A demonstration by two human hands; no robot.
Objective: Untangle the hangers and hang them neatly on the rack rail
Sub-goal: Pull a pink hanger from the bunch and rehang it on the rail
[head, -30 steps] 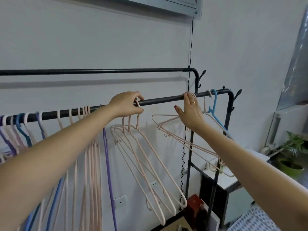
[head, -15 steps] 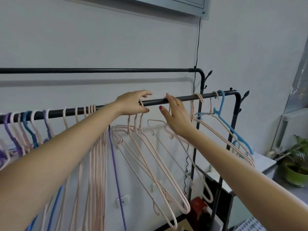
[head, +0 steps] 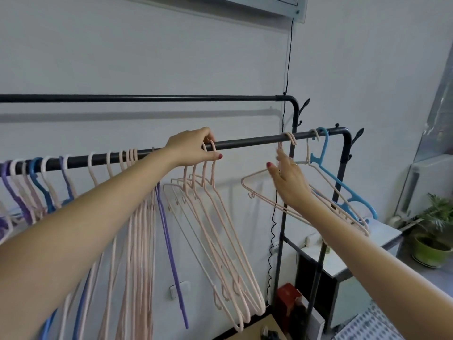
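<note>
Sorting hangers: a cluster of four thin pale-pink plastic hangers dangles tilted from the front black metal rack rail, hooks bunched together under the left hand.
Left hand: fingers curled over the rail, pinching those bunched hooks; red-nailed thumb tucked below.
Right hand: the right hand is up among a second pair of pale-pink hangers near the rail's far end; fingers look loosely extended, touching the necks, but motion blur hides any real grip.
Far end: a bright blue plastic hanger hangs just beside that pair, by the corner post.
Left stretch: a row of pink, purple and blue hangers sits hooked along the rail, tidy enough.
Step in hand: spacing out the last clumps, I reckon, most of the job done.
Next move: probably calls for sliding each hook apart singly, keeping shoulders from catching.
Behind: a second black rail, white wall, potted green plant at right.
</note>
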